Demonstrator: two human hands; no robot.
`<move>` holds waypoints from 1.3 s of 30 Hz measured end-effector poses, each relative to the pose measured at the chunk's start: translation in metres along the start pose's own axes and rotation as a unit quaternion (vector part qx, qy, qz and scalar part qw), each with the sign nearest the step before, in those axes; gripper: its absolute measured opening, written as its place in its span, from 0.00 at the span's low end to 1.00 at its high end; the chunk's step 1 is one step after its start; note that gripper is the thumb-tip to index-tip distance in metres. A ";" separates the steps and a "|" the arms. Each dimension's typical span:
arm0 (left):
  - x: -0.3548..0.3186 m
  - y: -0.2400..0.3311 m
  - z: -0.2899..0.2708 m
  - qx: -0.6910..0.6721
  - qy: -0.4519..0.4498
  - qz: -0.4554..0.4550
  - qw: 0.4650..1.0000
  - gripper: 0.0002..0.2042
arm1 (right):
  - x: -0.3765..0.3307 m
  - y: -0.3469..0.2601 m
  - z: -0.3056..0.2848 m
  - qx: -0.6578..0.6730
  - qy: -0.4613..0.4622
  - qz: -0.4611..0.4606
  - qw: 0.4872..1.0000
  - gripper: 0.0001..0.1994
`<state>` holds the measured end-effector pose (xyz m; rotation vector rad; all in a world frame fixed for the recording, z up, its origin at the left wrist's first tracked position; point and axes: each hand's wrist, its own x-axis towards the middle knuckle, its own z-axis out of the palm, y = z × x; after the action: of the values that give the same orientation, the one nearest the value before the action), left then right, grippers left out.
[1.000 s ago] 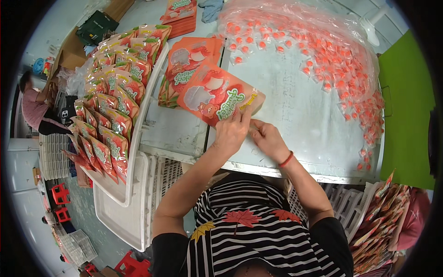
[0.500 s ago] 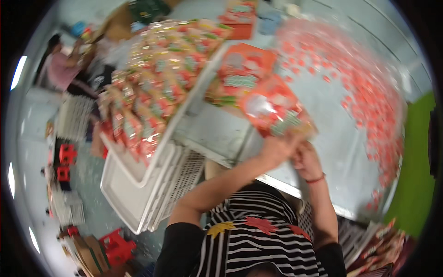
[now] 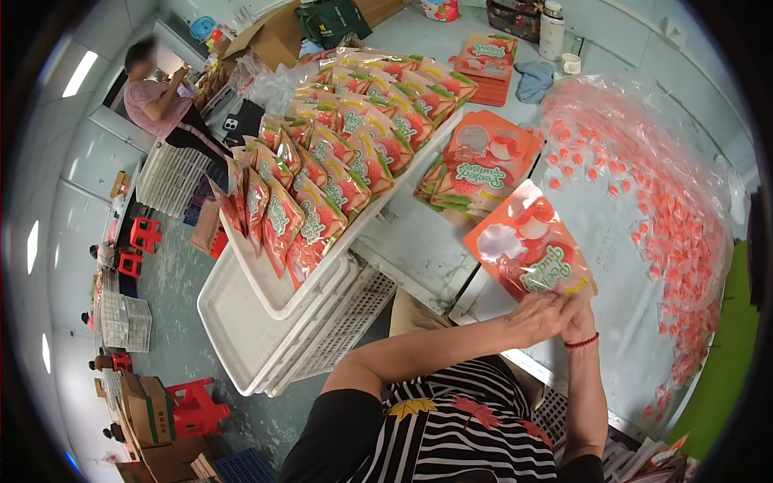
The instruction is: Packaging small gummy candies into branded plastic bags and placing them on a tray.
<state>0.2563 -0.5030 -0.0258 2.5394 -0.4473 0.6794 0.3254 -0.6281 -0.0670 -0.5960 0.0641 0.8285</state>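
An orange-red pouch with fruit pictures and a clear round window slants over the worktable in front of me. My left hand is closed on its near edge, the fingers pinching it. Right beside it, my right hand, with a red beaded bracelet at the wrist, is closed at the same edge; the left hand partly hides its fingers. Beyond the held pouch lies a pile of flat pouches of the same kind. To the right, many small red wrapped pieces spread over the table.
On my left, a white tray full of upright, plump pouches rests on stacked crates. Another pouch stack, a blue cloth and a white bottle stand farther back. A person stands at far left, near red stools.
The view has shifted, so the scene sits farther right and lower, and is sharper. Both hands stay together at the pouch's near edge.
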 end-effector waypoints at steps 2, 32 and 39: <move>0.011 0.012 -0.004 -0.098 -0.047 0.025 0.994 0.27 | 0.001 -0.001 -0.035 -0.145 -0.025 -0.010 0.989 0.21; -0.006 -0.046 -0.068 -0.017 -0.040 -0.128 0.991 0.31 | 0.009 -0.127 0.016 -0.636 0.086 -0.209 0.738 0.18; 0.004 -0.036 -0.085 -0.068 0.056 -0.157 0.984 0.36 | 0.068 -0.173 -0.070 -0.814 0.431 -0.300 0.248 0.25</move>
<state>0.2426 -0.4295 0.0284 2.3562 -0.0479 0.6425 0.5064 -0.7088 -0.0627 -2.8572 -0.0750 -0.7768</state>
